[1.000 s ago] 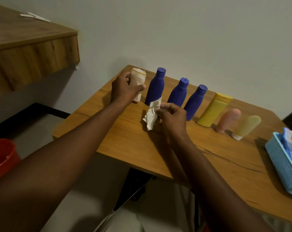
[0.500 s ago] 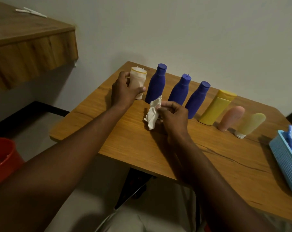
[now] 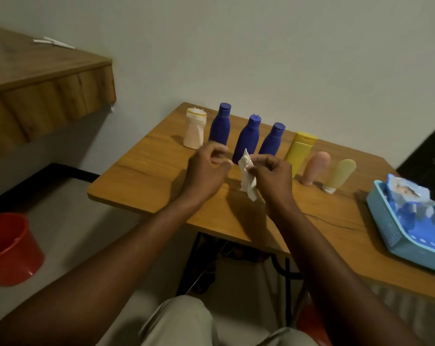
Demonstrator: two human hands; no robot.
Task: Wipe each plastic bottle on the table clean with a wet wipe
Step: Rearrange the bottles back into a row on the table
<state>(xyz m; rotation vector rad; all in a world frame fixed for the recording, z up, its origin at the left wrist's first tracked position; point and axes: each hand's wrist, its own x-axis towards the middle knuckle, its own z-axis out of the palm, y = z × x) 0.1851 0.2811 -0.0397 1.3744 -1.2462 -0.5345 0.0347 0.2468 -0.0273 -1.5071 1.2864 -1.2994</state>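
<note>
right hand (image 3: pixel 273 178) – pinches wet wipe (image 3: pixel 247 182) | left hand (image 3: pixel 203 172) – blurred, grip unclear

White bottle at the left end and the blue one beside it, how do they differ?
The white bottle is pale, the blue bottle dark. The white bottle is shorter than the blue bottle. The white bottle looks dented with a wide top; the blue bottle is smooth, narrowing to a small cap. Both stand upright on the table.

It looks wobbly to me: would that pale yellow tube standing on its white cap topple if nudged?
Probably: the pale yellow tube stands on a narrow white cap, wider body above. It looks like soft plastic, so likely light. The pink tube close beside might get knocked.
</note>
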